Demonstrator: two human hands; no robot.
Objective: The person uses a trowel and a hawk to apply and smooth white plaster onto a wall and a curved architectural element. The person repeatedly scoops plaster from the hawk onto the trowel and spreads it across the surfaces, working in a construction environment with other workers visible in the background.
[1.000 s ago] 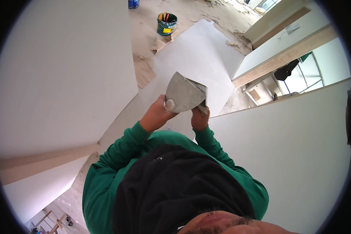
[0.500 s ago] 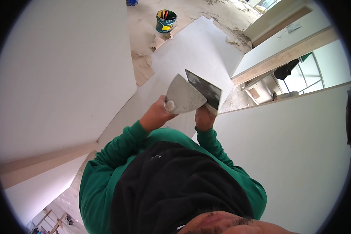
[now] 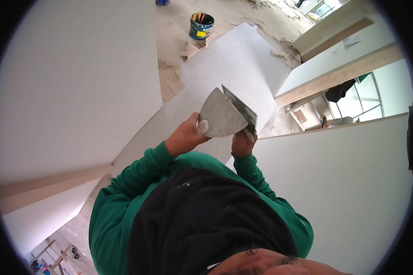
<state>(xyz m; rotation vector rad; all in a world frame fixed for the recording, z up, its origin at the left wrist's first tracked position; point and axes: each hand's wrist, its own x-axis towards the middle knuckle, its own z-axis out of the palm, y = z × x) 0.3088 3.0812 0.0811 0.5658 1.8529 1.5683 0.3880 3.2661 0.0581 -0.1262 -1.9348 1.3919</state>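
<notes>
In front of my body, my left hand (image 3: pixel 186 134) is closed around a wide putty knife (image 3: pixel 221 113) with a fan-shaped grey blade, its thumb lying on the blade's face. My right hand (image 3: pixel 243 143) grips a flat rectangular trowel (image 3: pixel 246 110), seen tilted nearly edge-on just behind the putty knife. The two blades overlap in the picture, their edges close together; whether they touch I cannot tell. Pale residue smears the putty knife near its lower right edge. Both handles are mostly hidden by the hands and blades.
A dark green bucket (image 3: pixel 201 26) with tools in it stands on the floor beyond a white sheet (image 3: pixel 229 55) with torn edges. White walls rise on the left (image 3: pixel 78 82) and right (image 3: pixel 344 178). A metal frame (image 3: pixel 360 98) shows through the right opening.
The trowel in my right hand has turned more edge-on and sits further behind the putty knife. Both tools have shifted slightly right and down in the view.
</notes>
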